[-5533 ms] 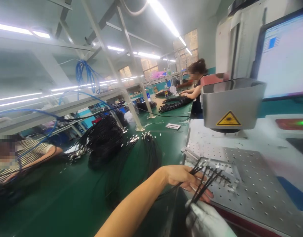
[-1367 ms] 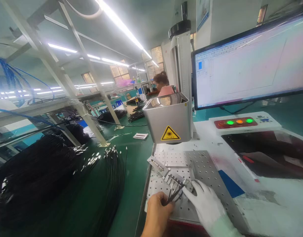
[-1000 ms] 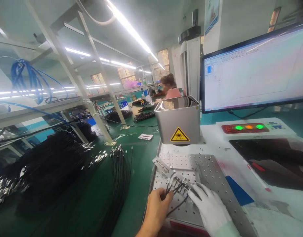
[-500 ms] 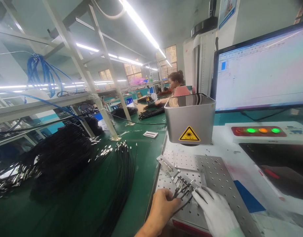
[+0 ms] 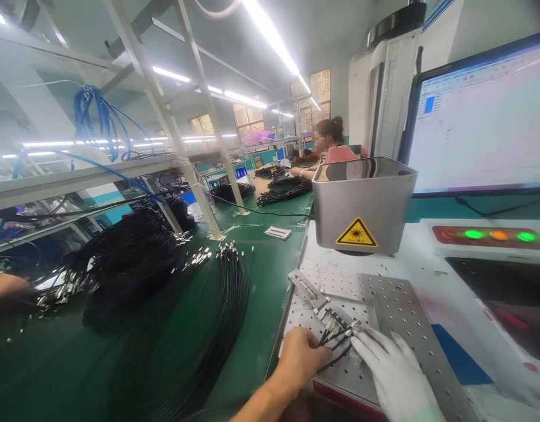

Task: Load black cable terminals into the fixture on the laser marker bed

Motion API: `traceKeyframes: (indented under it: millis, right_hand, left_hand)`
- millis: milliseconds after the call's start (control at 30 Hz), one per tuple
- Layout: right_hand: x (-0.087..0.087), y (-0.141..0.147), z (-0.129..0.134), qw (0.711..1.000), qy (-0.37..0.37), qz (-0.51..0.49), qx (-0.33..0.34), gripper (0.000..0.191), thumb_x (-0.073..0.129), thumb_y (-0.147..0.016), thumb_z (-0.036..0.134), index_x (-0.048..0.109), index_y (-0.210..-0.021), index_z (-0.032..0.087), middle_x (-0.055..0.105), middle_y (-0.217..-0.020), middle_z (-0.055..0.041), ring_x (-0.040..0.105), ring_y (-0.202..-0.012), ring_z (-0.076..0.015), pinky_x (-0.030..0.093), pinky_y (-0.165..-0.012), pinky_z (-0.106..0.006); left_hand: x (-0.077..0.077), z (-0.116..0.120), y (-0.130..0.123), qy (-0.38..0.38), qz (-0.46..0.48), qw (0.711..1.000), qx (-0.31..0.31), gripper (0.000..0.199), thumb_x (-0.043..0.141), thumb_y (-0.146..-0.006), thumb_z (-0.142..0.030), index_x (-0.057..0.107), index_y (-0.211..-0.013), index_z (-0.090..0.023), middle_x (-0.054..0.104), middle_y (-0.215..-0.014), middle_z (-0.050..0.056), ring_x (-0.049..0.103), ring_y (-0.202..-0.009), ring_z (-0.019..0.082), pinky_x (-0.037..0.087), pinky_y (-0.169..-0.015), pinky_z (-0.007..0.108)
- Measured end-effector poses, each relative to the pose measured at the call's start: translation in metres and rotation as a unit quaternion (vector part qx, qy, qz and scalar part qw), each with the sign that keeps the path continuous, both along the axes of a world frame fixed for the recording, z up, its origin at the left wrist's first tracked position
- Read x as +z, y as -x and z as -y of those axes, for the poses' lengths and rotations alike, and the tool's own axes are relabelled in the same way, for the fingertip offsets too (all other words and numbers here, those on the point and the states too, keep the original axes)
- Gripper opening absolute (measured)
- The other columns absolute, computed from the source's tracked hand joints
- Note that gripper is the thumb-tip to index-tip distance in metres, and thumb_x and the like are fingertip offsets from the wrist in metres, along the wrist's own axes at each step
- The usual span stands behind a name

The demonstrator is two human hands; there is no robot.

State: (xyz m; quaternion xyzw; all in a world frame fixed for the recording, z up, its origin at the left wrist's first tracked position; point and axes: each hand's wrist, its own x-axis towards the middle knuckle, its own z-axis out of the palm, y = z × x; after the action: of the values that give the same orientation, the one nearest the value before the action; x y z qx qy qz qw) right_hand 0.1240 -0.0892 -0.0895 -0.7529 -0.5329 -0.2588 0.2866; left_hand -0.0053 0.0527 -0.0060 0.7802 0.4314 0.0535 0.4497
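Observation:
Several black cables (image 5: 339,346) run into a metal slotted fixture (image 5: 334,318) that lies slantwise on a perforated metal plate (image 5: 395,328). My bare left hand (image 5: 301,356) is closed around these cables just below the fixture, thumb and fingers pinching them. My right hand (image 5: 390,366), in a white glove, lies with its fingertips at the fixture's right end, touching a metal cable end there. Its fingers are stretched out; whether they grip that end cannot be made out. Above and behind the fixture stands a grey laser head (image 5: 362,205) with a yellow warning triangle.
A bundle of black cables (image 5: 230,305) and a large cable heap (image 5: 125,264) lie on the green table (image 5: 256,346) at left. A small white fixture (image 5: 277,233) lies farther back. A monitor (image 5: 485,123) stands right. A co-worker (image 5: 335,143) sits beyond; another person's arm (image 5: 6,286) reaches in at left.
The view has shifted, so most things appear farther right. Another person's arm has come in at the left edge. Both my hands stay at the fixture with hardly any change.

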Motion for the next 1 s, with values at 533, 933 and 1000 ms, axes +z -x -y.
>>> traceKeyframes:
  millis: [533, 933, 1000]
  right_hand:
    - [0.010, 0.003, -0.009, 0.995, 0.097, 0.007, -0.034, 0.048, 0.052, -0.065, 0.005, 0.070, -0.103, 0.028, 0.067, -0.105, -0.0003, 0.053, -0.093, -0.0230, 0.039, -0.085, -0.037]
    - [0.008, 0.004, -0.008, 0.996, 0.078, 0.008, -0.034, 0.051, 0.050, -0.065, 0.003, 0.071, -0.104, 0.028, 0.067, -0.104, 0.0010, 0.054, -0.094, -0.0217, 0.041, -0.083, -0.035]
    - [0.007, 0.003, -0.008, 0.996, 0.085, 0.014, -0.039, 0.052, 0.050, -0.065, 0.003, 0.070, -0.105, 0.029, 0.067, -0.105, 0.0013, 0.054, -0.095, -0.0215, 0.042, -0.084, -0.035]
  left_hand:
    - [0.013, -0.004, 0.005, -0.112, -0.002, 0.994, -0.014, 0.033, 0.055, -0.077, -0.034, 0.040, -0.052, -0.020, 0.033, -0.053, -0.005, 0.031, -0.058, 0.011, 0.020, -0.057, 0.029]
    - [0.021, 0.009, 0.002, -0.174, -0.107, 0.978, -0.038, 0.026, 0.054, -0.076, -0.030, 0.050, -0.053, -0.019, 0.050, -0.055, 0.002, 0.040, -0.055, 0.013, 0.016, -0.055, 0.031]
    - [0.020, 0.009, 0.001, -0.180, -0.119, 0.975, -0.043, 0.023, 0.054, -0.077, -0.031, 0.058, -0.057, -0.019, 0.058, -0.060, 0.005, 0.049, -0.059, 0.015, 0.017, -0.055, 0.031]
